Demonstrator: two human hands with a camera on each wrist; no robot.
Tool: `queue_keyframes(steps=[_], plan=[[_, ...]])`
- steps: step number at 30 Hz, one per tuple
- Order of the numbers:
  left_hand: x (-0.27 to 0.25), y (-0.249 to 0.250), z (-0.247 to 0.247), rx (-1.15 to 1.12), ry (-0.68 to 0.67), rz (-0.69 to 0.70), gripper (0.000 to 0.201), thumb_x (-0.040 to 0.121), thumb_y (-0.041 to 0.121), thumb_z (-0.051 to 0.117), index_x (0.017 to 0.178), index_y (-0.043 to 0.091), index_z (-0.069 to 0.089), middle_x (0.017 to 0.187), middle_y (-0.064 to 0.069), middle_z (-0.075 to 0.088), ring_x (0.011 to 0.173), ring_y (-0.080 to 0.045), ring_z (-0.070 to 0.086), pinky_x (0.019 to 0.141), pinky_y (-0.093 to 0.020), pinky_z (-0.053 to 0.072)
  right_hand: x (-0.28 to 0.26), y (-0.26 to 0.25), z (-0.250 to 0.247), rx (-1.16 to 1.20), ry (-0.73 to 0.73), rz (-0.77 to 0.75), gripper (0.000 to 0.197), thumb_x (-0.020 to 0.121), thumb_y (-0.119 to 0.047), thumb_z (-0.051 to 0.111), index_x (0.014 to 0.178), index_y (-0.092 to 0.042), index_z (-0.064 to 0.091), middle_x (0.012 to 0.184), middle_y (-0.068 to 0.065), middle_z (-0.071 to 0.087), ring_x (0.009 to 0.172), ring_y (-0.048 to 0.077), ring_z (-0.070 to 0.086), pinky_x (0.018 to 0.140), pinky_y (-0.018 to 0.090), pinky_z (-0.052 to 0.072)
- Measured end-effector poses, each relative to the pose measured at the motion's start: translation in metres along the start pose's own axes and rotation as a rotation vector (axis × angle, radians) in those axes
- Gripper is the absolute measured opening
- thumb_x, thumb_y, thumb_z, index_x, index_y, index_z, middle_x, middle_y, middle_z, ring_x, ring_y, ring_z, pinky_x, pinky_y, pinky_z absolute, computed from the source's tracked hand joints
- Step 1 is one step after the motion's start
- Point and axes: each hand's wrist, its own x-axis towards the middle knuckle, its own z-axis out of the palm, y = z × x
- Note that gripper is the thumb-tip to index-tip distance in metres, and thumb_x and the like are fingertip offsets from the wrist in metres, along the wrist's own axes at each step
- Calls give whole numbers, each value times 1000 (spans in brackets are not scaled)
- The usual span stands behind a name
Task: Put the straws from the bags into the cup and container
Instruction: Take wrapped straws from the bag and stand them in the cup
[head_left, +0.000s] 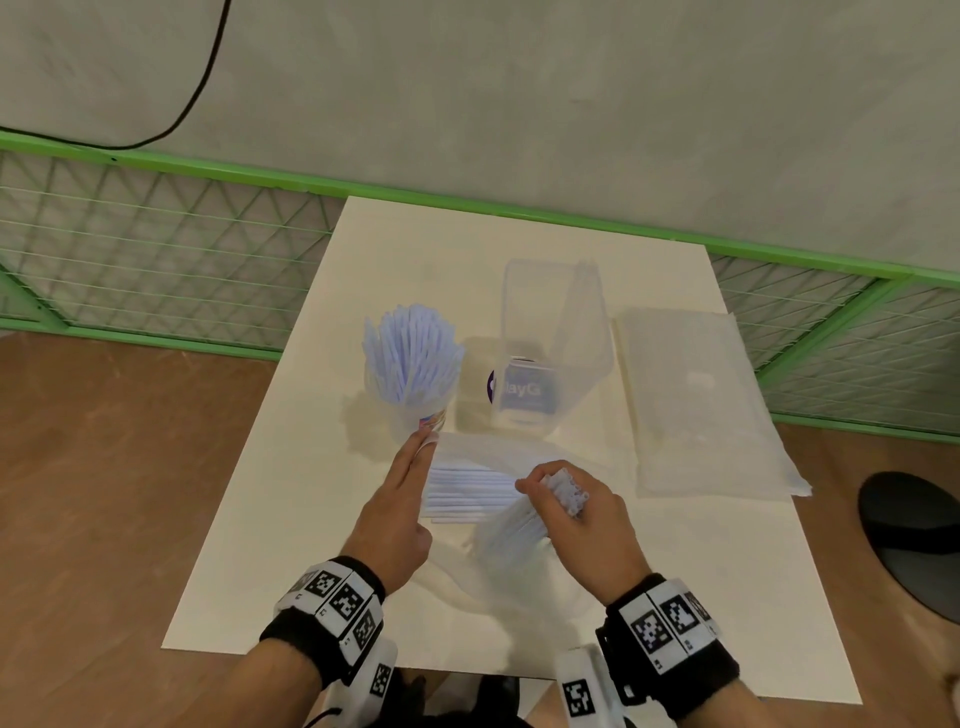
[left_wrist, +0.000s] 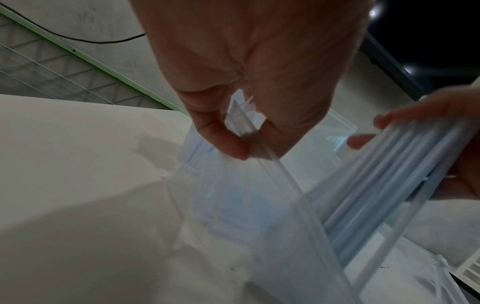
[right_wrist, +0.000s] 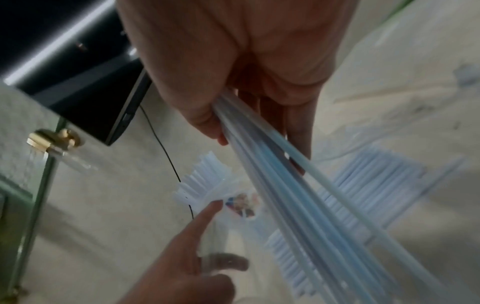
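A cup (head_left: 421, 410) packed with pale blue-white straws (head_left: 413, 353) stands at the table's middle left. To its right is a clear container (head_left: 550, 338) with a purple label. In front of them a clear open bag (head_left: 467, 488) with straws lies flat. My left hand (head_left: 423, 444) pinches the bag's zip edge (left_wrist: 259, 144) between thumb and fingers (left_wrist: 233, 148). My right hand (head_left: 550, 491) grips a bundle of straws (head_left: 519, 525) just right of the bag, tilted above the table. The same bundle (right_wrist: 298, 195) runs out from between thumb and fingers.
Another clear bag (head_left: 701, 405) lies flat at the table's right side. A green wire fence (head_left: 156, 249) runs behind the white table (head_left: 249, 545). A black round object (head_left: 914, 530) sits on the wooden floor at the right.
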Motion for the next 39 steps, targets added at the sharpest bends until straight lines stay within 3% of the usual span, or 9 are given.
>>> queue_keyframes(steps=[4,9,12,17,21,25,30,32,39], plan=[[0,1,-1,-3,5,2,106,69,-16,51,154,32,10,147,43,-14,123,-15,50,57,-4,39,-5,-3,12,207,24,45,23,80,-49,64,81,-26,65,94,-2,75,92,14,69,83,30,54],[-1,1,-2,-11,6,12,105,69,-16,50,154,31,10,152,38,-9,125,-17,48,60,0,37,-13,6,21,75,-26,46,10,86,-23,72,77,-19,70,85,-9,73,77,5,66,69,12,47],[-1,0,-2,-4,6,14,106,69,-16,49,155,30,10,157,31,-7,126,-18,48,59,-1,38,-12,8,16,-111,-87,-2,16,88,-24,65,72,-26,65,67,-14,64,61,2,56,62,10,39],[-1,2,-2,-24,2,6,106,70,-18,49,155,32,9,154,36,-9,124,-14,48,58,-3,39,-9,7,8,-240,-115,-60,28,91,-21,60,64,-30,56,59,-16,55,57,3,51,58,11,36],[-2,4,-4,-30,5,-2,105,69,-18,47,155,31,10,155,35,-8,123,-13,49,61,-3,39,1,4,0,-207,-140,30,16,87,-26,66,71,-26,68,70,-10,68,66,6,63,68,23,53],[-5,2,-6,-17,17,-6,104,68,-19,48,155,27,13,156,33,-6,121,-16,51,57,-4,40,21,-56,-25,146,-60,46,8,84,-14,72,77,-16,76,81,6,76,81,23,74,68,45,62],[-9,3,-9,-11,6,-61,95,73,-14,48,153,27,18,156,33,-8,102,-14,59,67,-13,47,57,-144,-38,253,-156,-164,7,87,-7,68,84,-3,73,84,11,76,81,24,74,62,39,61],[-10,5,-10,12,-10,-106,91,78,-10,48,155,24,13,152,29,-11,109,-18,59,77,-18,46,75,-159,-26,175,-214,-173,7,87,-9,68,85,-5,73,86,10,76,83,22,74,64,39,61],[-11,2,-16,-42,6,-13,102,70,-16,46,155,27,12,156,33,-7,118,-3,49,73,-3,40,136,-184,3,40,-198,-244,9,84,-17,70,85,-9,74,87,7,75,80,17,74,65,40,62]])
